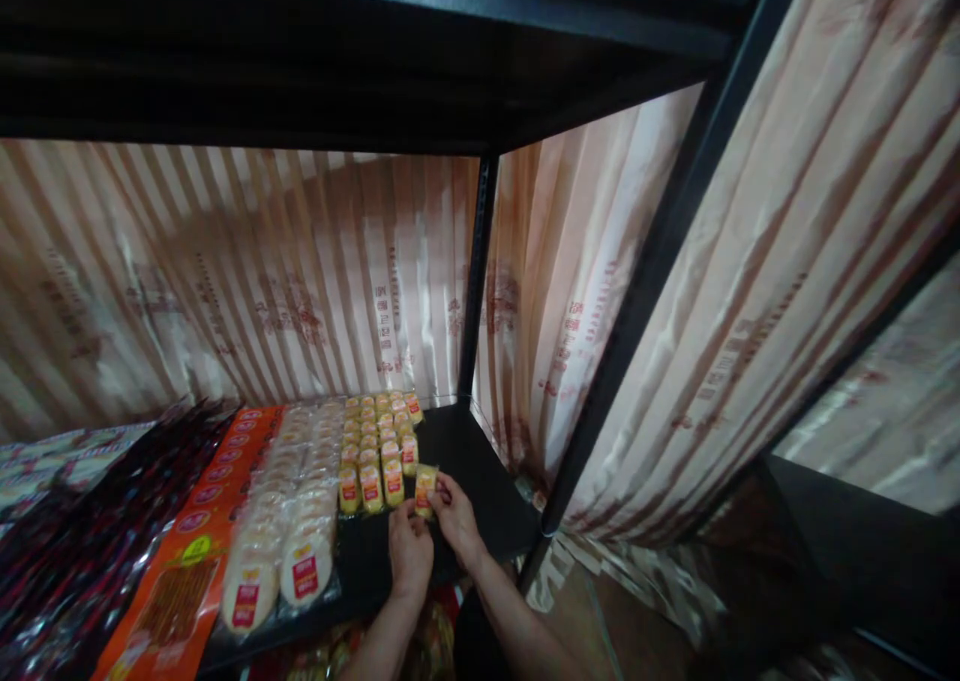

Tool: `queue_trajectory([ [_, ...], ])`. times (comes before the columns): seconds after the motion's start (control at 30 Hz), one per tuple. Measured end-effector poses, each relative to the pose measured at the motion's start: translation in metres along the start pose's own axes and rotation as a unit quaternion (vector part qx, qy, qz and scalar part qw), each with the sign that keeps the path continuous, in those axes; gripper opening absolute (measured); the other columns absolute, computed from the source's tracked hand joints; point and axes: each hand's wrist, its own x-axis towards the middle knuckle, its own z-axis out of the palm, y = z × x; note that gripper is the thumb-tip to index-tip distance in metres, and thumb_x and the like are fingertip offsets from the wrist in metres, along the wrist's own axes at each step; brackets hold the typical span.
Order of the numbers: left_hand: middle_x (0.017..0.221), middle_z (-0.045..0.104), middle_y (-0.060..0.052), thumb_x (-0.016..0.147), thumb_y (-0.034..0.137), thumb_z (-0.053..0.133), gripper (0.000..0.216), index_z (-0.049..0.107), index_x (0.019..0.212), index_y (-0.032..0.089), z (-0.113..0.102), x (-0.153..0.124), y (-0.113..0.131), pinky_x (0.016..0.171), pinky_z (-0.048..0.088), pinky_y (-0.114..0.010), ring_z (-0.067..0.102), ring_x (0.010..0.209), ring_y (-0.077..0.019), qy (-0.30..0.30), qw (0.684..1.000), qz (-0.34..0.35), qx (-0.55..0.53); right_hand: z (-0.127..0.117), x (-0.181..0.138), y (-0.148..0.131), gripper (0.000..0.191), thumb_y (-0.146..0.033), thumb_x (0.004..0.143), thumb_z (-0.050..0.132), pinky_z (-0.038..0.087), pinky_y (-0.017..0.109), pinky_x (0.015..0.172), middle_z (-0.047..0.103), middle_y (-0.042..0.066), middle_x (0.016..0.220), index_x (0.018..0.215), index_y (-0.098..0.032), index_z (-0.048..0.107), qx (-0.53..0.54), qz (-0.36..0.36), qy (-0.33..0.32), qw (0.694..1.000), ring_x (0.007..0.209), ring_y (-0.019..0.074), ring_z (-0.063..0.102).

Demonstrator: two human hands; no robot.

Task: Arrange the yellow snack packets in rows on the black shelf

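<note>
Shelving of black metal fills the view: an upper shelf [300, 51] runs across the top, black uprights [474, 271] stand at the far right corner and along the near right side, and the lower shelf [480, 471] carries the goods. Striped sheeting [262, 281], pale with reddish bands and printed characters, hangs behind the far edge and wraps round the right side. On the lower shelf, at the left edge, lie dark glossy packets [82, 531]. Just beside them, towards the middle, run long orange packs [202, 531] from the far edge to the near edge. Next come two rows of round pale cakes in clear wrap [289, 521] with red and yellow labels, reaching the near edge. To their right stand rows of small yellow packets [379, 441], stretching from the far edge to about mid-depth; the right end of the shelf surface beyond them is bare black. At the near end of these rows, just beside the last row on its right, one small yellow packet [425, 488] is gripped at once by both hands. The left hand [410, 551] is curled, its fingertips pinching the packet's lower edge. The right hand [454, 518] is likewise curled, thumb and fingers closed on the packet's right side. Both forearms enter from the near edge.
</note>
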Motion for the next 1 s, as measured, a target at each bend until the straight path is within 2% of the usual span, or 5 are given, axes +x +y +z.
queue_trajectory([
  [0.1, 0.106, 0.06, -0.015, 0.07, -0.001, 0.041, 0.037, 0.058, 0.103, 0.006, 0.006, 0.007, 0.003, 0.085, 0.047, -0.025, 0.063, 0.086, -0.0148, -0.002, 1.0, -0.01, -0.023, 0.003, 0.015, 0.001, 0.034, -0.022, 0.066, 0.055, 0.051, 0.029, 0.075, 0.062, 0.006, 0.088, 0.099, -0.016, 0.061, -0.024, -0.003, 0.01, 1.0, 0.077, 0.0165, 0.06],
  [0.3, 0.109, 0.058, -0.013, 0.07, -0.004, 0.038, 0.041, 0.058, 0.104, 0.009, 0.011, 0.018, 0.001, 0.093, 0.043, -0.024, 0.06, 0.098, -0.0149, 0.007, 1.0, 0.005, -0.006, 0.016, 0.031, 0.004, 0.034, -0.023, 0.07, 0.052, 0.051, 0.029, 0.078, 0.061, 0.007, 0.092, 0.102, -0.017, 0.063, -0.072, -0.031, 0.022, 0.997, 0.08, 0.0168, 0.06],
  [0.57, 0.122, 0.052, -0.014, 0.072, -0.002, 0.037, 0.047, 0.054, 0.114, 0.01, 0.015, 0.018, -0.011, 0.101, 0.037, -0.025, 0.051, 0.115, -0.0169, 0.008, 0.999, 0.034, 0.026, 0.025, 0.035, 0.003, 0.044, -0.026, 0.074, 0.051, 0.047, 0.034, 0.089, 0.06, 0.008, 0.117, 0.117, -0.02, 0.059, -0.164, -0.044, 0.017, 0.985, 0.109, 0.0229, 0.053],
  [0.7, 0.122, 0.053, -0.014, 0.073, -0.001, 0.038, 0.048, 0.052, 0.117, 0.011, 0.012, 0.022, -0.012, 0.096, 0.041, -0.026, 0.056, 0.106, -0.0163, 0.011, 0.999, 0.014, 0.039, 0.032, 0.034, 0.004, 0.047, -0.022, 0.076, 0.048, 0.044, 0.033, 0.092, 0.062, 0.006, 0.115, 0.122, -0.022, 0.056, -0.217, -0.022, 0.0, 0.976, 0.108, 0.022, 0.054],
  [1.0, 0.112, 0.057, -0.01, 0.071, -0.001, 0.038, 0.048, 0.056, 0.113, 0.014, 0.004, 0.029, -0.013, 0.091, 0.044, -0.023, 0.059, 0.095, -0.0138, 0.012, 0.999, 0.021, 0.025, 0.041, 0.036, 0.007, 0.048, -0.025, 0.08, 0.042, 0.036, 0.035, 0.103, 0.056, 0.007, 0.124, 0.126, -0.019, 0.051, -0.204, -0.098, -0.01, 0.974, 0.121, 0.0207, 0.043],
])
